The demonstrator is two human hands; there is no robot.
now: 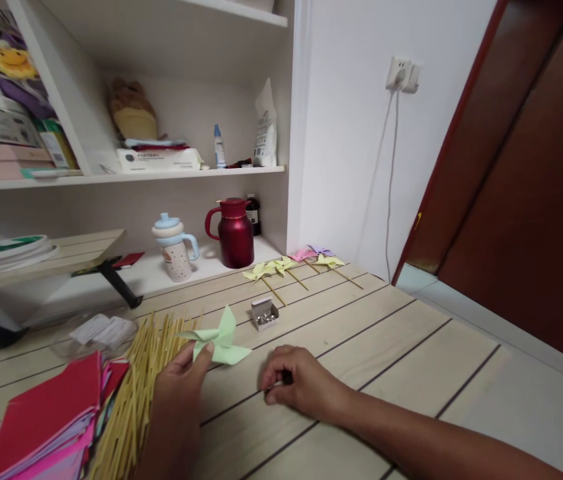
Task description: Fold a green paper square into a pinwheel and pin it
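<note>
Between the thumb and fingers of my left hand (186, 373) is a pale green paper pinwheel (222, 341), its blades folded in and thumb pressed near the centre. My right hand (298, 383) rests low over the table, fingers curled with thumb and fingertips together; whatever they pinch, if anything, is too small to make out. Behind the hands stands a small open box (264, 315) of shiny metal pins. A bundle of thin yellowish sticks (134, 393) lies beside my left hand, next to a stack of coloured paper (46, 420).
Several finished pinwheels on sticks (281, 267) lie at the table's back edge. Shelves behind hold a red thermos jug (236, 233) and a speckled cup (176, 257). A clear container (96, 332) sits at left, near a small raised stand (86, 250).
</note>
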